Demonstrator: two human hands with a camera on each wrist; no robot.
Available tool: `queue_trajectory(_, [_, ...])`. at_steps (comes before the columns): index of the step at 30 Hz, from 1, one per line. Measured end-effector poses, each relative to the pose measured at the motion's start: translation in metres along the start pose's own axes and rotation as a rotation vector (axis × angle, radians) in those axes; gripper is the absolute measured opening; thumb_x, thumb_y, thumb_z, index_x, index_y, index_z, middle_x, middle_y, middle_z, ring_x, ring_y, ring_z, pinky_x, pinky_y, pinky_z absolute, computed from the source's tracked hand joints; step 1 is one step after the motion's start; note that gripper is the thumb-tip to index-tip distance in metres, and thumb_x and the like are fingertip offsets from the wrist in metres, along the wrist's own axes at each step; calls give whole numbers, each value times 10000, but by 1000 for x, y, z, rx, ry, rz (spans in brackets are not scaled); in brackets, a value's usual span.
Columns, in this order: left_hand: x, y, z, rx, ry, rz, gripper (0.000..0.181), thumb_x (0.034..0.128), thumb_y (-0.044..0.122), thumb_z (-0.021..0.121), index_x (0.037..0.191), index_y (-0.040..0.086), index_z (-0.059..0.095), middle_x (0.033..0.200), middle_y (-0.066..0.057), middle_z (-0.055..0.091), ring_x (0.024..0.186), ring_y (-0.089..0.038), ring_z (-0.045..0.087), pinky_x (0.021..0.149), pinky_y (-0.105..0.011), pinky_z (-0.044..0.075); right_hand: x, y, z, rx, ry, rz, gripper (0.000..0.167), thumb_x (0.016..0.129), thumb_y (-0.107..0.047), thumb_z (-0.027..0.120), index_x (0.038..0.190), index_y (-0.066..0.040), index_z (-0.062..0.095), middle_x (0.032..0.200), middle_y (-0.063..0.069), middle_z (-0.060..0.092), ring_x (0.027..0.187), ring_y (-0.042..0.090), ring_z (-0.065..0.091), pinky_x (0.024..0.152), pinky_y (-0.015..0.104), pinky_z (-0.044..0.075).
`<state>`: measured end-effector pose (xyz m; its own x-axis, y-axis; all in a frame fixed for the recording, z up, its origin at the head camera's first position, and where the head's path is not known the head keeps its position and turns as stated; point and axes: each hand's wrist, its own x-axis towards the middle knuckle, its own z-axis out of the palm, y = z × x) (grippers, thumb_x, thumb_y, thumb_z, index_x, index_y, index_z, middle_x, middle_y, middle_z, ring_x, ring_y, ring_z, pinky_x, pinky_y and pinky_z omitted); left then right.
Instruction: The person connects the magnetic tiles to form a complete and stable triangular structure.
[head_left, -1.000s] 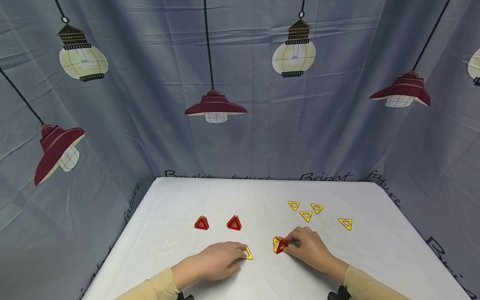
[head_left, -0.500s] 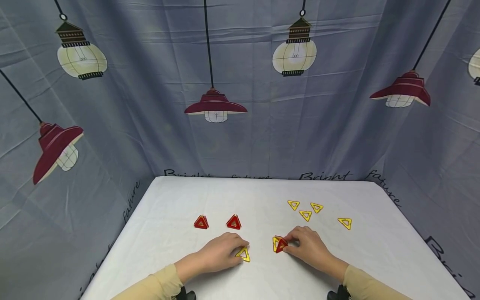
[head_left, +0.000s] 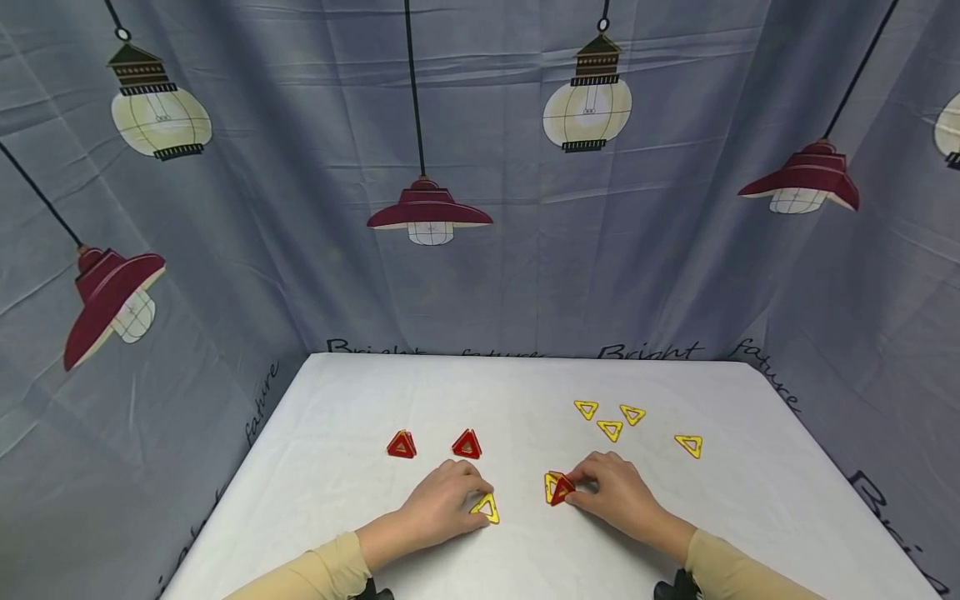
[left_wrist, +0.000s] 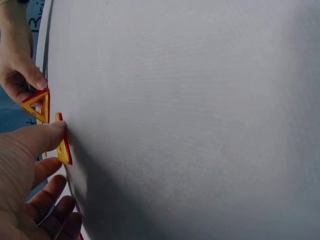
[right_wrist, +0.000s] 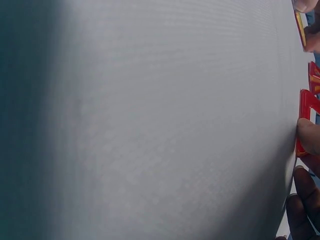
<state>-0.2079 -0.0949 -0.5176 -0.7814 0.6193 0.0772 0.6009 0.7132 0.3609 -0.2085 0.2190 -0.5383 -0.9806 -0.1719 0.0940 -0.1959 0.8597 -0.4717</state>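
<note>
My left hand pinches a yellow triangular frame tile between thumb and forefinger, just above or on the white table. Seen edge-on in the left wrist view, that tile shows yellow with a red edge. To its right, my right hand holds a small triangular piece with a red face and a yellow face, joined at an angle. The right wrist view catches its red side under the thumb. A gap separates the two held pieces.
Two red triangular pieces, one left and one right, stand beyond my left hand. Yellow triangular tiles lie flat at the back right, one of them apart. A patterned grey-blue curtain surrounds the white table.
My left hand has shifted slightly away from me and regripped the yellow tile, which has turned and slid a little left. The right hand stays put with its piece.
</note>
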Motion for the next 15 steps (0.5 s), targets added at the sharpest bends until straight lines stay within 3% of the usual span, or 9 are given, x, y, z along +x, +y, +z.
queue_trajectory(15, [0, -1, 2, -3, 14, 1, 320, 880, 393, 812, 1161, 245, 772, 1073, 138, 600, 982, -63, 514, 861, -287, 464, -1, -1, 0, 1, -6, 8, 224, 743, -318, 926, 892, -290, 761, 876, -220, 599, 909, 81, 533, 858, 422, 422])
